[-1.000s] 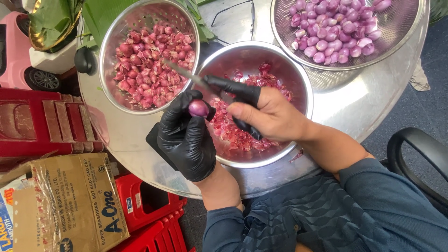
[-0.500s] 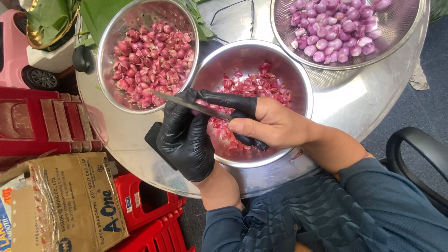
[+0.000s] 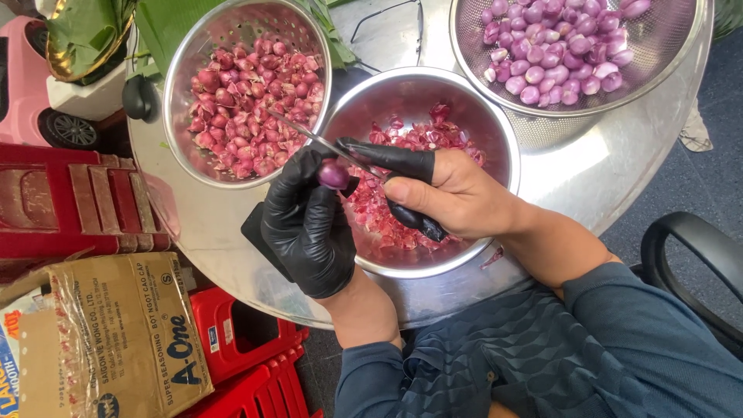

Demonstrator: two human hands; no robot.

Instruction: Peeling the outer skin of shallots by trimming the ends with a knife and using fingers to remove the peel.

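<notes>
Shiny steel bowl [image 3: 495,124], glossy black rubber glove [image 3: 306,228], matt cardboard box [image 3: 116,340]

This looks like an informal food-preparation spot, a back area of a small eatery or market stall rather than a fitted kitchen. Work happens on a round metal tray-table [image 3: 611,186] crowded with steel bowls: a colander of unpeeled shallots [image 3: 248,101], a colander of peeled shallots [image 3: 557,54], and a middle bowl of peelings [image 3: 418,155] (bulk quantities, not a household portion). Red plastic stools [image 3: 77,201] stand stacked beside it, a worn cardboard seasoning carton [image 3: 116,340] lies on the floor, banana leaves [image 3: 170,23] hang over the edge, and a pink toy car [image 3: 31,85] sits nearby, hinting at a family-run place
</notes>
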